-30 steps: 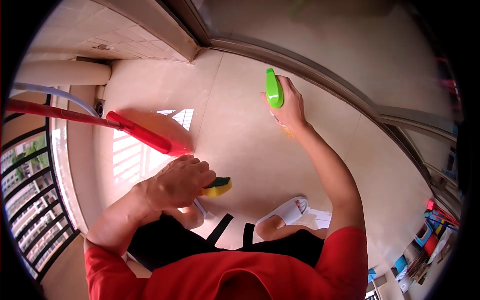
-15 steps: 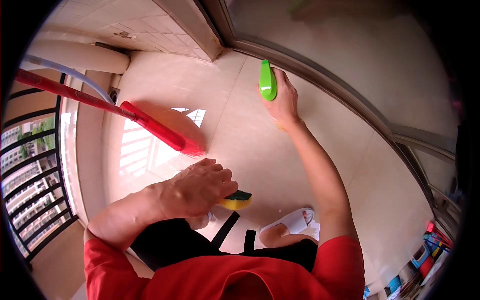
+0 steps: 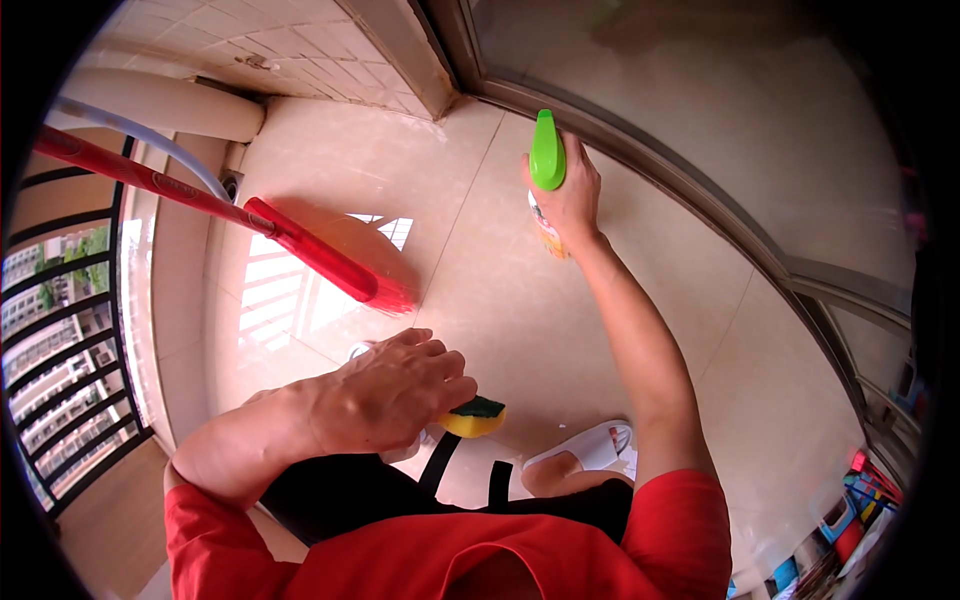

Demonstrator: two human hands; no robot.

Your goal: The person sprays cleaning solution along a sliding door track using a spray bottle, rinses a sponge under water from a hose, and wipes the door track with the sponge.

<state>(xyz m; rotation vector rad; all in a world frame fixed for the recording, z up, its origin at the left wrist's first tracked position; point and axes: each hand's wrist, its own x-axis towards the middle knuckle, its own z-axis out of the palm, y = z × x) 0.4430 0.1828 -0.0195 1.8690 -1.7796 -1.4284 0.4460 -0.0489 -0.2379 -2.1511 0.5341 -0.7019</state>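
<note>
My right hand (image 3: 572,195) is closed around a spray bottle (image 3: 547,152) with a green trigger head, held above the floor near the sliding door's track. Part of the bottle's label and its orange lower body show below the fingers. Low in front of my body, my left hand (image 3: 400,388) grips a yellow sponge (image 3: 472,424) with a dark green scouring side facing up. The sponge sticks out past the fingertips; its other end is hidden by the hand.
A red broom (image 3: 320,260) leans in from the left, bristles on the tiled floor (image 3: 470,290). A glass sliding door (image 3: 700,120) borders the right, a barred railing (image 3: 70,330) the left. White slippers (image 3: 590,447) are on my feet. Cleaning items (image 3: 850,515) stand at lower right.
My right hand and the spray bottle have shifted slightly up and right, and more of the bottle's body shows. My left hand with the sponge sits slightly lower.
</note>
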